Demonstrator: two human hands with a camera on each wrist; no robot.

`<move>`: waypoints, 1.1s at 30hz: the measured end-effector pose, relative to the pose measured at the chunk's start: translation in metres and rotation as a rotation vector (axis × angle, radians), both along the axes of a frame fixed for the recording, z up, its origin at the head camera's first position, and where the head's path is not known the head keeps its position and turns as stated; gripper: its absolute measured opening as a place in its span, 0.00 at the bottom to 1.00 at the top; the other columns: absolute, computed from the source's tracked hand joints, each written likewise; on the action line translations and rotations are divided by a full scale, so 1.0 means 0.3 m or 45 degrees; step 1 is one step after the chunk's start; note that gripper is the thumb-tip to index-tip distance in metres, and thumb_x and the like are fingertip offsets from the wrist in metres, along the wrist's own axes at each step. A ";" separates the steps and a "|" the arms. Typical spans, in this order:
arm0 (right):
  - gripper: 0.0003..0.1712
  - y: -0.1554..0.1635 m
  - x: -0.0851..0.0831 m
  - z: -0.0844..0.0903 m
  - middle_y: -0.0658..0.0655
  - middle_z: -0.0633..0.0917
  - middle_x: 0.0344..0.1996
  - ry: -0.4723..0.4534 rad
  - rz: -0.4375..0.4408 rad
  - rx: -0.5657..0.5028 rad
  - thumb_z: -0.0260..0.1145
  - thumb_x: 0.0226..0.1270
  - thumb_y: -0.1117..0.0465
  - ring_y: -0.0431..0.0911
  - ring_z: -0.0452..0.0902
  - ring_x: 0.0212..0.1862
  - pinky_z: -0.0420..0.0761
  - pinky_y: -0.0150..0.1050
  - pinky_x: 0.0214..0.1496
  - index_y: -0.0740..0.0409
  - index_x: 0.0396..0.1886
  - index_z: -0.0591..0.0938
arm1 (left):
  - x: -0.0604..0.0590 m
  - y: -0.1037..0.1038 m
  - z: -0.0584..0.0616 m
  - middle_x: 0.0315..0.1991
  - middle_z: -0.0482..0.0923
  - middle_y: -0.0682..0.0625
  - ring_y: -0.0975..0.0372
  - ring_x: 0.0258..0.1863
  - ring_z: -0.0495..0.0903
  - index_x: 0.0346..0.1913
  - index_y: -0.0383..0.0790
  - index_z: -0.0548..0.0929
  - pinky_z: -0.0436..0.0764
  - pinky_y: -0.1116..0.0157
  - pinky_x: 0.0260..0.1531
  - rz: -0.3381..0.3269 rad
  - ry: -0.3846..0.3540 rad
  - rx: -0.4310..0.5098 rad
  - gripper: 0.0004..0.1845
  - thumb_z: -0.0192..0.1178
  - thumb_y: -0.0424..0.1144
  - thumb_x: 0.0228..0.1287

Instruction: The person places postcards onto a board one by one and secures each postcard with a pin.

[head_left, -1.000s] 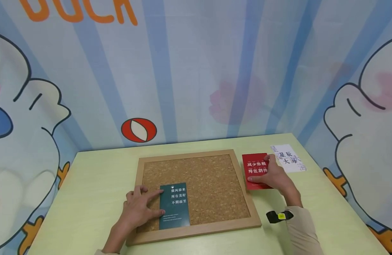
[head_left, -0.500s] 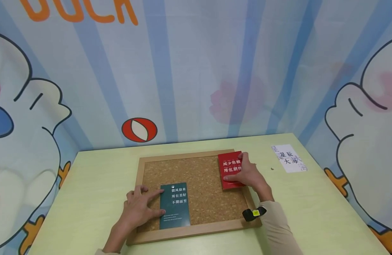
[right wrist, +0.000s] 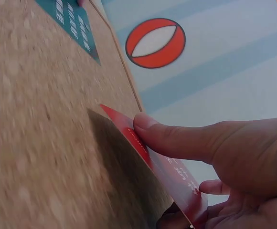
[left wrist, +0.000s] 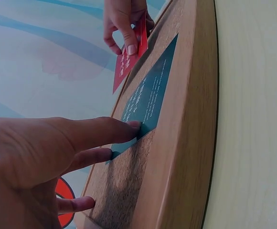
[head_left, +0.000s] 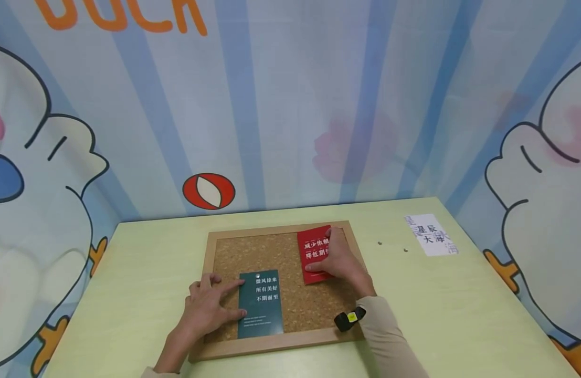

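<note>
A wood-framed cork board (head_left: 271,252) lies flat on the pale green table. My left hand (head_left: 207,310) rests on its lower left, straight fingers pressing the left edge of a dark green card (head_left: 264,310) pinned at its top. The left wrist view shows those fingers (left wrist: 105,131) on the green card (left wrist: 148,100). My right hand (head_left: 339,262) pinches a red card (head_left: 313,249) over the board's upper right. In the right wrist view the thumb (right wrist: 176,136) lies on top of the red card (right wrist: 172,171), fingers beneath, the card tilted above the cork (right wrist: 28,119).
A white card (head_left: 429,233) with dark lettering lies at the table's far right. Two small pins (head_left: 379,243) (head_left: 405,250) sit on the table between it and the board. A cartoon-printed curtain closes off the back and both sides.
My right hand has carried the red card leftward from the table beside the board to over the board's upper right, uncovering two pins. The left hand has stayed on the green card.
</note>
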State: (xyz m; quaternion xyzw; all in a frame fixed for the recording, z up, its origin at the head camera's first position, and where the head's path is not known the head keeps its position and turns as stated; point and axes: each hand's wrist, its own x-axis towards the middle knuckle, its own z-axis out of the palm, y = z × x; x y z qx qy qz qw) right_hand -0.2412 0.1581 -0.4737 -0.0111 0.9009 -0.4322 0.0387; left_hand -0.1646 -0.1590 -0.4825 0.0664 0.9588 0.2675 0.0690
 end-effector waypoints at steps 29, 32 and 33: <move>0.51 -0.158 -0.028 -0.022 0.61 0.76 0.52 -0.070 0.020 0.075 0.85 0.53 0.58 0.58 0.75 0.57 0.80 0.57 0.59 0.60 0.69 0.62 | -0.002 -0.001 0.007 0.61 0.61 0.37 0.32 0.60 0.57 0.67 0.52 0.83 0.67 0.37 0.51 0.019 -0.011 -0.003 0.36 0.81 0.51 0.53; 0.50 -0.162 -0.025 -0.021 0.61 0.75 0.51 -0.089 0.006 0.142 0.85 0.52 0.56 0.58 0.75 0.56 0.80 0.56 0.58 0.60 0.67 0.64 | -0.002 -0.001 0.005 0.61 0.61 0.37 0.32 0.60 0.57 0.67 0.53 0.83 0.67 0.37 0.51 0.020 -0.013 -0.002 0.36 0.81 0.52 0.53; 0.49 -0.164 -0.024 -0.020 0.62 0.75 0.51 -0.092 0.002 0.167 0.85 0.52 0.56 0.58 0.74 0.56 0.81 0.56 0.58 0.60 0.67 0.65 | -0.002 -0.001 0.004 0.61 0.61 0.37 0.32 0.60 0.58 0.67 0.53 0.83 0.67 0.37 0.51 0.022 -0.015 -0.003 0.36 0.81 0.52 0.52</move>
